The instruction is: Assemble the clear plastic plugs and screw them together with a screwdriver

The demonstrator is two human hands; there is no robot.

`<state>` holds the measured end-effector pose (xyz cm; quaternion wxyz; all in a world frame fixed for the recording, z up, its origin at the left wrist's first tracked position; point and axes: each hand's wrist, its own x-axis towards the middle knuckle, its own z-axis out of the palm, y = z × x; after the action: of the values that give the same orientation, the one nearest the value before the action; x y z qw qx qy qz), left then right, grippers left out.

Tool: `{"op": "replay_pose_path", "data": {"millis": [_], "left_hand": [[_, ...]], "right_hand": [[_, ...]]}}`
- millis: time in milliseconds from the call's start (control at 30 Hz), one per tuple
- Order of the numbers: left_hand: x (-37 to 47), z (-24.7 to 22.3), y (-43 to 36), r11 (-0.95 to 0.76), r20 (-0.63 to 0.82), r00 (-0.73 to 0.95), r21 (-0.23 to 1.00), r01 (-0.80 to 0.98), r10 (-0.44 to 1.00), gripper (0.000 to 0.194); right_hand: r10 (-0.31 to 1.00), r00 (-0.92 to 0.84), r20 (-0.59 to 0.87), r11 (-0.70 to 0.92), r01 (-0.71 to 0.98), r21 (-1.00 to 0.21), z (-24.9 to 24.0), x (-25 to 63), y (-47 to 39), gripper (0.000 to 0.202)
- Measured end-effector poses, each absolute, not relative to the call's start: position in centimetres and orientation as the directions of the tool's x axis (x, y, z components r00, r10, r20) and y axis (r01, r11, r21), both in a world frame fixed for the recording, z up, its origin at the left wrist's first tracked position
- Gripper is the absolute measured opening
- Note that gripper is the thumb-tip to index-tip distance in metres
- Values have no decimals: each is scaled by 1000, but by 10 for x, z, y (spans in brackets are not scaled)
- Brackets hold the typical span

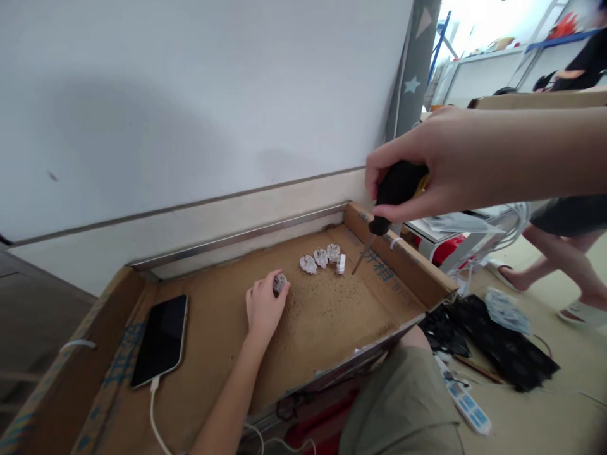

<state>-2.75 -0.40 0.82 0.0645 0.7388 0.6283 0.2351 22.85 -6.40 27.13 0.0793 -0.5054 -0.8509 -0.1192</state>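
My left hand (263,304) rests on the cardboard tray (222,335), its fingers closed around a clear electrical plug (279,282) with metal pins. Raised over the tray's right side, my right hand (429,165) grips a screwdriver (399,189) by its thick black handle. Its thin shaft slants down and left, with the tip close to the cardboard; I cannot tell if it touches. Between the hands stand three more clear plugs, the nearest plug (308,263) at the left end of the row. A small white block (341,264) sits beside them. Tiny dark bits, possibly screws, lie scattered in front.
A phone (161,341) with a white cable (152,404) lies at the tray's left. Raised cardboard walls (403,256) edge the tray. A power strip (467,404) and black packaging (502,341) are on the floor at right. Another person's legs (545,259) show beyond.
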Motion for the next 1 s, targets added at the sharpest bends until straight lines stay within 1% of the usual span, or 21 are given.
{"op": "replay_pose_path", "data": {"millis": [67,133,200,267,333,367,400,433,500,533,567,600,633,667,733,800,867,900,1000], "left_hand": [[-34,11,10,-195,248,111,347,918,962,31],[-43,14,26,-189,220,123,313,931,968,31],[-52,17,39,-176,204,115,310,934,972,36],[-53,20,45,-200,270,115,310,929,956,39],[-44,21,46,-277,391,152,284,918,908,39],[-34,20,44,-330,441,191,264,906,877,38],[-23,19,43,-394,461,249,249,885,852,38],[-10,18,43,-455,450,314,248,855,836,37],[14,15,43,-513,389,399,255,819,830,35],[24,14,43,-507,349,409,264,821,843,32],[30,13,43,-496,319,408,275,824,855,29],[33,12,41,-483,294,403,292,826,867,27],[32,12,37,-481,271,409,310,820,872,26],[29,11,31,-494,250,430,329,805,867,25],[17,10,11,-536,223,487,376,756,844,27],[5,8,-12,-550,222,508,442,708,832,42],[-2,6,-33,-527,204,496,487,696,844,47],[-3,6,-40,-506,194,478,500,703,856,46],[-1,7,-47,-460,171,441,525,716,881,43]], "right_hand": [[890,-426,162,425,904,38,271,226,-72,4],[903,-423,78,427,903,-38,265,225,-75,3],[893,-445,61,449,890,-80,259,228,-72,8],[887,-456,67,461,880,-111,256,231,-68,18],[888,-453,71,459,878,-138,255,233,-64,27],[888,-455,64,460,873,-164,255,233,-62,30],[885,-460,69,464,863,-201,253,231,-59,33],[879,-466,100,475,841,-259,249,229,-57,34],[859,-447,250,512,729,-455,236,221,-49,35],[848,-389,359,530,621,-578,228,216,-45,34],[848,-295,441,530,472,-705,217,211,-41,35],[861,-165,480,507,327,-798,207,205,-37,37],[868,-42,494,492,203,-847,197,199,-36,39],[871,50,489,482,106,-870,187,194,-36,41],[876,113,469,471,9,-882,170,183,-42,42],[868,112,485,486,17,-874,160,173,-55,41],[823,191,534,536,49,-843,155,167,-69,39],[794,258,551,562,34,-826,156,166,-75,39],[734,438,518,624,-134,-770,167,167,-84,38]]}}
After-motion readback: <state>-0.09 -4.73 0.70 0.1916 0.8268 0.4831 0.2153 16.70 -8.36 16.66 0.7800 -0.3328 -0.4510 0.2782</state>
